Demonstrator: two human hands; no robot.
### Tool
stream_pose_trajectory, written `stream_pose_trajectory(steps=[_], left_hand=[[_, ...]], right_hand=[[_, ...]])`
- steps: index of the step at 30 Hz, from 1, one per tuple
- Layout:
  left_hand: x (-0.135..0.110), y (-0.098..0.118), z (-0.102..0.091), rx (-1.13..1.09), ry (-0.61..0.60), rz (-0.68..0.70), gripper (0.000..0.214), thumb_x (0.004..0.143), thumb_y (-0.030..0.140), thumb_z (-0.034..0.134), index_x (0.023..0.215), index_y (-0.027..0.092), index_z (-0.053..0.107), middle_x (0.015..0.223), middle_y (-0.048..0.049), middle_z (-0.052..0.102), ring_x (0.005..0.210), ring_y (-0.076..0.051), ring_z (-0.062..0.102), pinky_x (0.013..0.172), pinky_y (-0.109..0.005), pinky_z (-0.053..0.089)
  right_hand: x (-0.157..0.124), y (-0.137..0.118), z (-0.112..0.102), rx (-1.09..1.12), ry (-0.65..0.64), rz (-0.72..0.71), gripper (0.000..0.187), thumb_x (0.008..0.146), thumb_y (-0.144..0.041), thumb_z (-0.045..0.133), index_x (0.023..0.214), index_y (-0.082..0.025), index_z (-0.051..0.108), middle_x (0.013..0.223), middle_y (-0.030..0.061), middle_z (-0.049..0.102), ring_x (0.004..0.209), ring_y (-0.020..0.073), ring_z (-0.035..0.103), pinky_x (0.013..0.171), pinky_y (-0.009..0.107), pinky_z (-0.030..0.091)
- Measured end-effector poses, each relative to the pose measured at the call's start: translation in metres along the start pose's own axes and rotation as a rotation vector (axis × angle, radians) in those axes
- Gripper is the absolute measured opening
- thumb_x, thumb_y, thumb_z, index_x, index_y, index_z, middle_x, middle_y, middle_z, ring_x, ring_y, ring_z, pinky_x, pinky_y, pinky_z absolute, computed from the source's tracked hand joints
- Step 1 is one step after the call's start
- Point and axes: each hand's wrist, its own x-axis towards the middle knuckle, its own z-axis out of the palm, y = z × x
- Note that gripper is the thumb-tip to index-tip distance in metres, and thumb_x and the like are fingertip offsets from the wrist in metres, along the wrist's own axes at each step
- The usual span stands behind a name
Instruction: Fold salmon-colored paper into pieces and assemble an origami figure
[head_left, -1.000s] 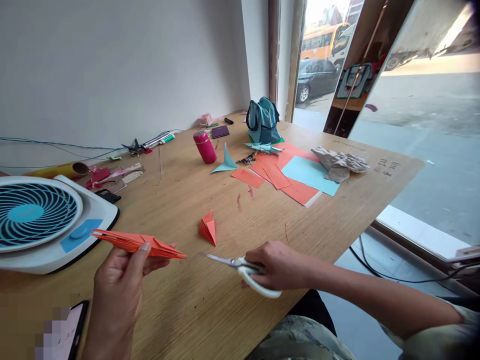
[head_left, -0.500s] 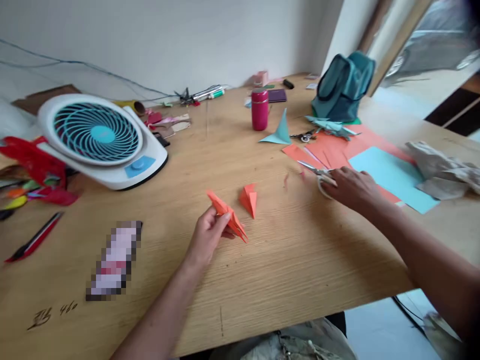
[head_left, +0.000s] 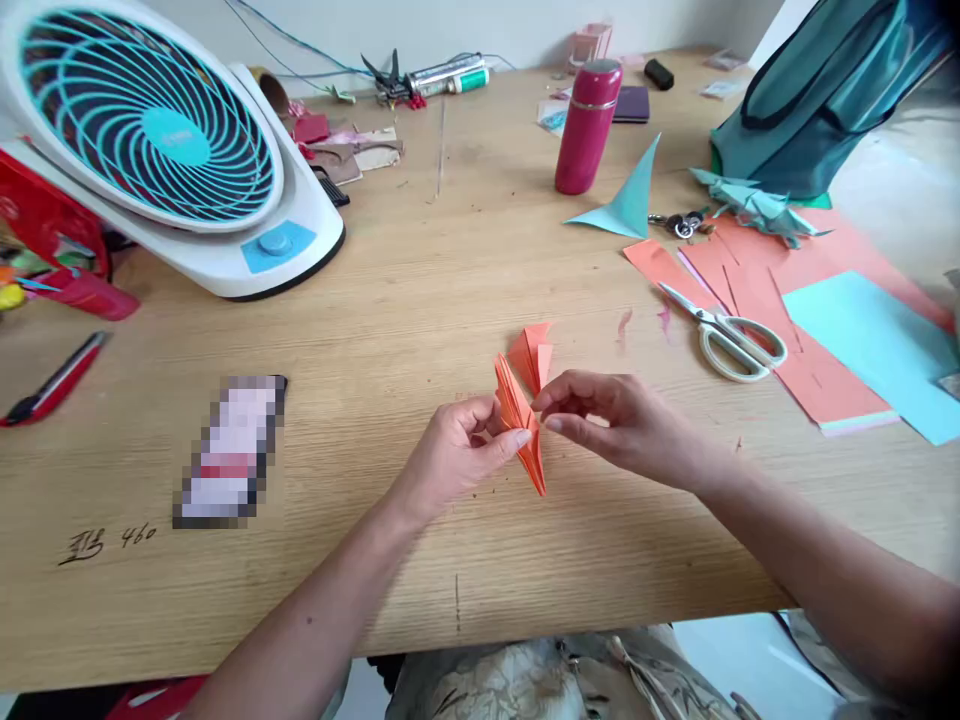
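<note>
My left hand (head_left: 469, 445) pinches a narrow, many-layered piece of folded orange paper (head_left: 517, 405) between thumb and fingers, its point slanting down to the right. At the right edge of that paper is my right hand (head_left: 600, 415), with thumb and forefinger closed in a pinch on its side. Just behind, a second folded orange paper piece (head_left: 534, 350) lies on the table, partly covered by the held one. White-handled scissors (head_left: 739, 345) rest on the right, apart from both hands, over orange paper sheets (head_left: 814, 370).
A white fan (head_left: 292, 235) stands at the left, with a phone (head_left: 232, 450) and a red cutter (head_left: 56, 380) nearer the front. Toward the back are a magenta flask (head_left: 589, 130), a folded blue paper (head_left: 626, 200) and a teal bag (head_left: 810, 120). A blue sheet (head_left: 885, 340) lies right.
My right hand has let go of the scissors and moved left to the folded orange paper. My left hand has brought that paper rightward and turned it more upright. The view has shifted closer.
</note>
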Motion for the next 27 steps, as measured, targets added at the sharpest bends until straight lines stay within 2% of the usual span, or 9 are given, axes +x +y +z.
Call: stream_pose_trajectory(steps=[2,4,9,12,17,19,22,27], left_hand=[[-0.002,0.001,0.000,0.008,-0.009,-0.023,0.019,0.080,0.034,0.072,0.079,0.016,0.069,0.067,0.0027,0.057,0.059,-0.009,0.049,0.054,-0.021,0.042],[-0.004,0.002,0.000,0.018,0.008,-0.046,0.021,0.080,0.036,0.073,0.076,0.016,0.069,0.065,0.0029,0.057,0.057,-0.009,0.048,0.052,-0.021,0.040],[-0.005,0.001,-0.002,0.052,0.134,-0.062,0.023,0.078,0.037,0.077,0.072,0.016,0.072,0.067,-0.0004,0.067,0.062,-0.013,0.056,0.058,-0.024,0.044],[-0.005,-0.001,-0.002,0.071,0.176,-0.076,0.023,0.078,0.038,0.078,0.072,0.016,0.074,0.069,-0.0019,0.069,0.064,-0.015,0.059,0.059,-0.025,0.044],[-0.005,0.000,-0.002,0.082,0.129,-0.063,0.021,0.082,0.037,0.073,0.080,0.016,0.076,0.074,-0.0031,0.071,0.068,-0.016,0.061,0.062,-0.026,0.045],[-0.006,0.000,-0.001,0.106,0.088,-0.060,0.022,0.084,0.036,0.071,0.075,0.016,0.073,0.069,-0.0011,0.066,0.063,-0.014,0.056,0.058,-0.025,0.042],[-0.007,0.002,0.000,0.174,0.036,-0.068,0.029,0.082,0.033,0.069,0.059,0.017,0.062,0.056,0.0027,0.053,0.055,-0.010,0.044,0.052,-0.024,0.033],[-0.009,0.002,0.001,0.259,0.049,-0.030,0.028,0.081,0.027,0.067,0.055,0.017,0.060,0.055,0.0027,0.049,0.056,-0.010,0.042,0.052,-0.023,0.031]], right_hand=[[0.005,0.001,0.015,0.171,-0.012,0.015,0.026,0.094,-0.043,0.063,0.092,-0.017,0.067,0.077,0.0013,0.065,0.066,0.0128,0.054,0.059,0.025,0.042],[0.006,0.006,0.023,0.252,0.006,0.036,0.026,0.093,-0.043,0.065,0.089,-0.017,0.065,0.075,0.0000,0.062,0.065,0.0122,0.053,0.057,0.025,0.040],[0.005,0.005,0.038,0.247,0.175,0.099,0.022,0.090,-0.038,0.067,0.083,-0.018,0.061,0.071,-0.0004,0.061,0.063,0.0121,0.052,0.057,0.026,0.039],[0.004,0.002,0.046,0.298,0.210,0.132,0.025,0.089,-0.041,0.068,0.082,-0.019,0.058,0.070,-0.0006,0.059,0.062,0.0126,0.052,0.056,0.026,0.039],[0.004,0.007,0.046,0.390,0.180,0.121,0.029,0.089,-0.047,0.069,0.085,-0.020,0.059,0.075,0.0002,0.060,0.068,0.0140,0.054,0.062,0.027,0.044],[0.006,0.009,0.044,0.458,0.119,0.113,0.030,0.088,-0.048,0.071,0.089,-0.020,0.061,0.081,0.0013,0.062,0.074,0.0150,0.057,0.068,0.028,0.048],[0.009,0.010,0.044,0.599,0.044,0.114,0.036,0.082,-0.052,0.078,0.082,-0.019,0.061,0.078,-0.0002,0.061,0.072,0.0139,0.057,0.068,0.028,0.050],[0.008,0.009,0.050,0.666,0.088,0.155,0.039,0.073,-0.050,0.086,0.072,-0.019,0.061,0.070,-0.0020,0.061,0.066,0.0124,0.056,0.064,0.027,0.049]])
